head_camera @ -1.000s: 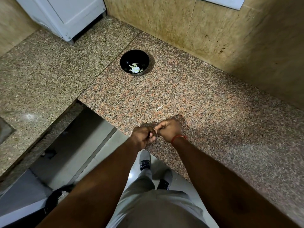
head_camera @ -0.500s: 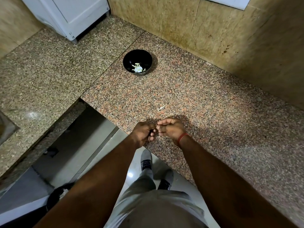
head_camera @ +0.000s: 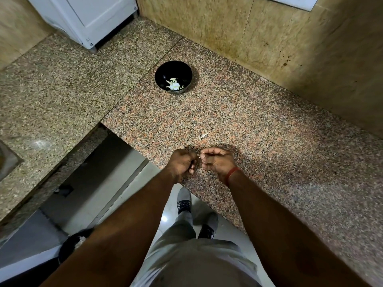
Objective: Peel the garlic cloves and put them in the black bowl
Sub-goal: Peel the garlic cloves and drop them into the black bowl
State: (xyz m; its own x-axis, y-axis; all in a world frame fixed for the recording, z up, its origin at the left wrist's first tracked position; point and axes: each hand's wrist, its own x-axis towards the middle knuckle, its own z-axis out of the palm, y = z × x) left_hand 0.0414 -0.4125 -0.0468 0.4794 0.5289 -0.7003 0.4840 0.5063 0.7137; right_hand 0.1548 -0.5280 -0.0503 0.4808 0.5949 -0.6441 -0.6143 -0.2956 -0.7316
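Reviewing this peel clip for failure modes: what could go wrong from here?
1. Both hands, left hand and right hand, work at the counter edge, so a dropped clove would likely hit the floor.
2. The black bowl sits far back, making for a long carry.
3. A peel scrap on the counter suggests skins may scatter.
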